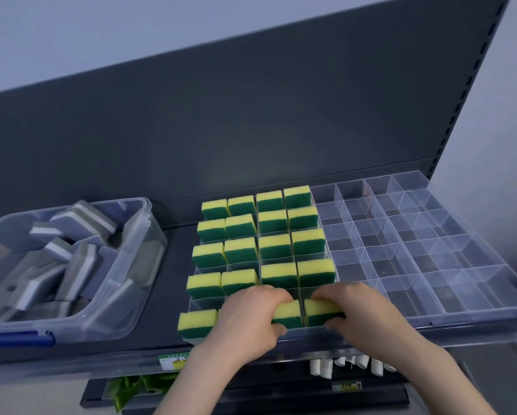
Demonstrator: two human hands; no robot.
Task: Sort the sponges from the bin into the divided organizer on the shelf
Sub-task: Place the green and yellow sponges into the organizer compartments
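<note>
We had the organizer (416, 223) left block nearly full of yellow-green sponges (273, 221), left hand (245, 319) gripping a front-row sponge (288, 313), right hand (368, 313) gripping the neighbouring sponge (323, 311), right cells bare, grey sponges (80, 223) waiting in the bin (125, 283).

- The dark grey shelf (176, 265) runs across in front of me, with its dark back panel (251, 130) rising behind it toward 12 o'clock.
- A clear plastic bin (144, 206) sits on it at 9 o'clock, with a blue latch (17, 339) on its near rim.
- A clear divided organizer (431, 265) sits on it from the middle out to 3 o'clock, near the bin but not touching it, with bare shelf between them.
- A green-and-yellow label (173, 361) is stuck on the shelf's front edge at 6 o'clock.
</note>
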